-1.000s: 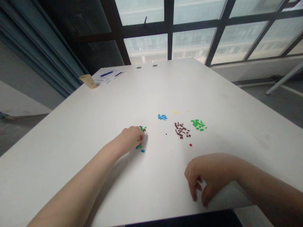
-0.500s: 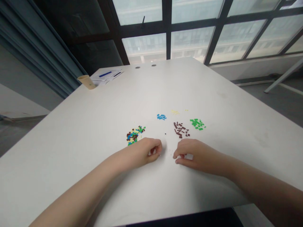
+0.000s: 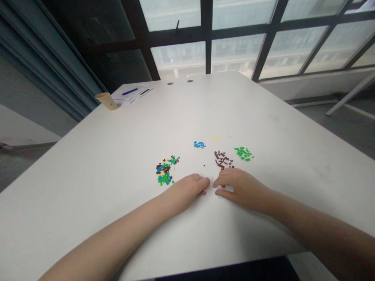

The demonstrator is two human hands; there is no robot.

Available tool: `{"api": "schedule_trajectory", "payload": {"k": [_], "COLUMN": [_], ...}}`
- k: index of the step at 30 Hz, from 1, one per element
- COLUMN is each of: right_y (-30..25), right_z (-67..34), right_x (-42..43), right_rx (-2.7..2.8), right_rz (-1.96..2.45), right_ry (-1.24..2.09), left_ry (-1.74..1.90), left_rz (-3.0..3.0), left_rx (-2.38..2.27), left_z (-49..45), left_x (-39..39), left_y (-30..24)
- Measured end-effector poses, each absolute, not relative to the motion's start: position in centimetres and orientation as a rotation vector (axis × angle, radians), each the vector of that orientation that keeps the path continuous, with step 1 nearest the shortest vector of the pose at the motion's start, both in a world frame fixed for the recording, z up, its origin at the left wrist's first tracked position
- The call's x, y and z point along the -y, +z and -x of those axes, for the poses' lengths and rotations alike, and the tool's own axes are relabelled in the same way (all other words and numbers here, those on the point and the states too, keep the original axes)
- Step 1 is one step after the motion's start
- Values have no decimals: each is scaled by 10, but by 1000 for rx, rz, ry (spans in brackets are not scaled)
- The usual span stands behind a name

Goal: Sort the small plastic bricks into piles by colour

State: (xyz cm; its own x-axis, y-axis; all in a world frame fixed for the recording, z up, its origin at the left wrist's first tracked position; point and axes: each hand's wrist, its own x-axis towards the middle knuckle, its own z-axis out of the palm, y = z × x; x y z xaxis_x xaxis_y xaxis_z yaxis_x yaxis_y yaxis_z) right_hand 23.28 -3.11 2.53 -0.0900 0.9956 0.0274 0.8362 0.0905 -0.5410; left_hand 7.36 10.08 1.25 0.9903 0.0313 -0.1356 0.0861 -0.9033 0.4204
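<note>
On the white table point(image 3: 111, 164), my left hand point(image 3: 190, 190) and my right hand point(image 3: 236, 187) rest with curled fingers, their fingertips almost meeting. Any small pieces between or under the fingers are hidden. My left hand is nearest a mixed pile of tiny coloured bricks point(image 3: 165, 171) in green, blue, brown and yellow. My right hand partly covers the lower edge of a brown group of tiny bricks point(image 3: 222, 159). Farther off lie a blue group point(image 3: 199, 144), a pale yellow group point(image 3: 216, 138) and a green group point(image 3: 243, 153).
A paper cup point(image 3: 106, 101) and papers with a blue pen point(image 3: 130, 92) stand near the table's far left corner. The table's edges drop to a grey floor at both sides. Dark-framed windows point(image 3: 206, 50) run behind the table.
Both hands have slid together from wide apart, and my left hand has moved off the mixed pile, which now shows in full. My right hand has moved up against the brown group.
</note>
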Motion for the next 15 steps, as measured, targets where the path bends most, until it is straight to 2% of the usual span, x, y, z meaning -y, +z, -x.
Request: {"api": "schedule_trajectory", "payload": {"k": [5, 15], "right_y": [28, 27], "right_z": [-235, -234], "right_x": [30, 31], "right_rx": [2015, 2105], "right_rz": [1816, 1863], "right_ry": [583, 665], "left_ry": [-142, -89], "left_rz": [-2744, -2732], "left_rx": [66, 54], "left_z": [-74, -76], "left_x": [-102, -102], "left_y": [5, 9]}}
